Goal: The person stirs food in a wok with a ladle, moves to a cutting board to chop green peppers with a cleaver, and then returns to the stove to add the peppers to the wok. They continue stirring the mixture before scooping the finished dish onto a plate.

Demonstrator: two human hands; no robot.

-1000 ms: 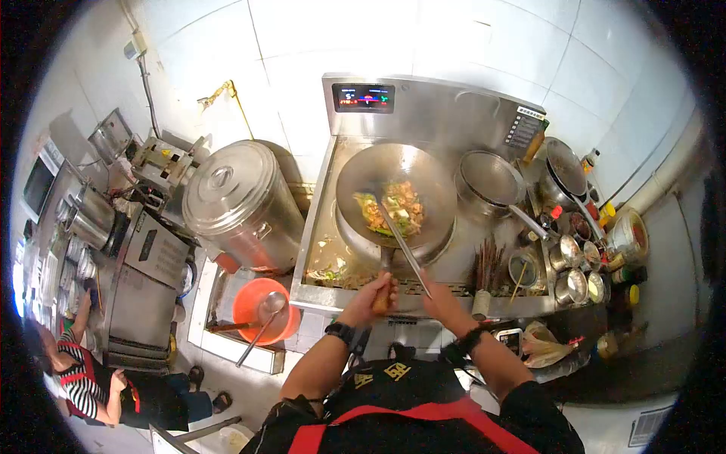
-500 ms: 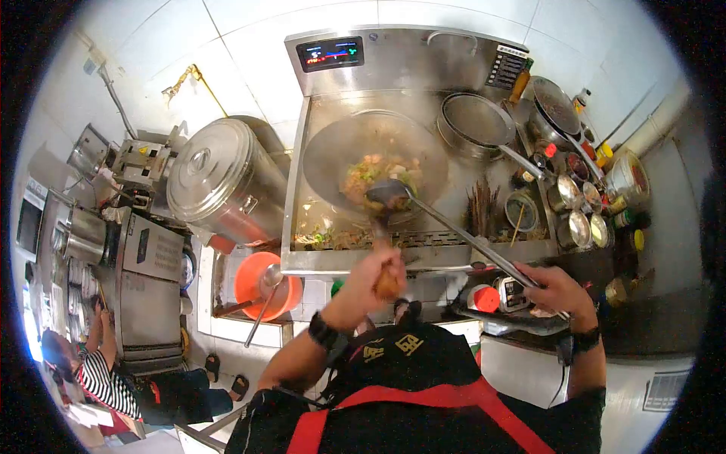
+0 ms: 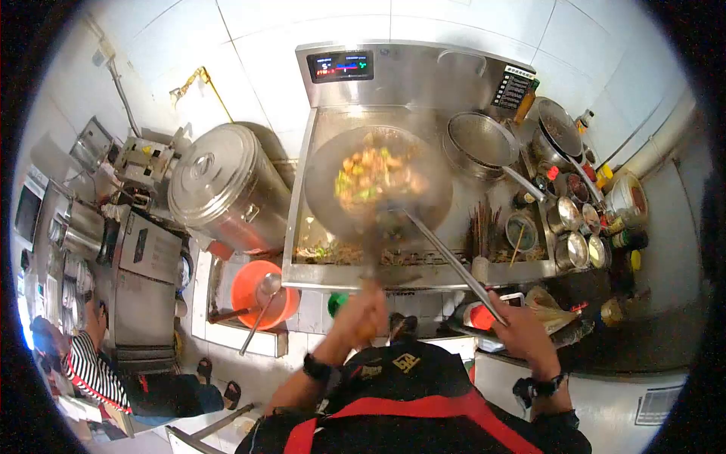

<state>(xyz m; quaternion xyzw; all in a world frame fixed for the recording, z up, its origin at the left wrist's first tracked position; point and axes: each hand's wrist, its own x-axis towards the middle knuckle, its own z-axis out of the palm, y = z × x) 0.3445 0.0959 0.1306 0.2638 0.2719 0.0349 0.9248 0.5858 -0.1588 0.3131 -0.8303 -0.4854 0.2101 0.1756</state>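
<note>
My left hand is closed around the handle of a large wok on the stove; the handle is smeared by motion. Chopped food in orange, green and pale pieces is spread over the far half of the wok. Wrapped around the long metal shaft of a ladle is my right hand. The ladle's dark bowl, blurred, lies at the wok's near side, close to the food.
A strainer on a pot stands right of the wok, near bamboo brushes. Small seasoning bowls line the right side. On the left are a lidded stockpot and an orange bucket. A co-worker is at the far left.
My left hand has pulled the wok handle back towards my body. The food has spread up and apart. My right hand has moved left and closer to me with the ladle.
</note>
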